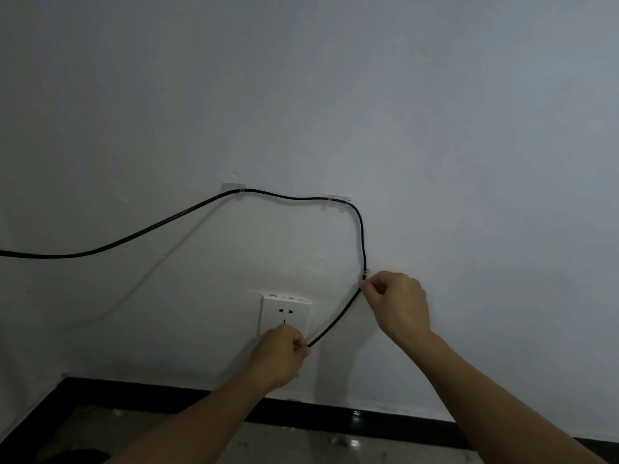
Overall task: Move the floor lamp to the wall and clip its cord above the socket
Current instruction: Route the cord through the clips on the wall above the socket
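A black cord (140, 233) comes in from the left edge and rises along the white wall. It passes through a clear clip (233, 188) and a second clear clip (338, 199), then bends down to a third small clip (365, 271). My right hand (397, 304) pinches the cord just below that third clip. My left hand (281, 354) is closed on the cord's lower end, in front of the white wall socket (284, 313). The plug is hidden inside my left hand. The floor lamp is out of view.
A black skirting board (335, 415) runs along the foot of the wall above a glossy grey floor (301, 443). A wall corner lies at the lower left (40, 390).
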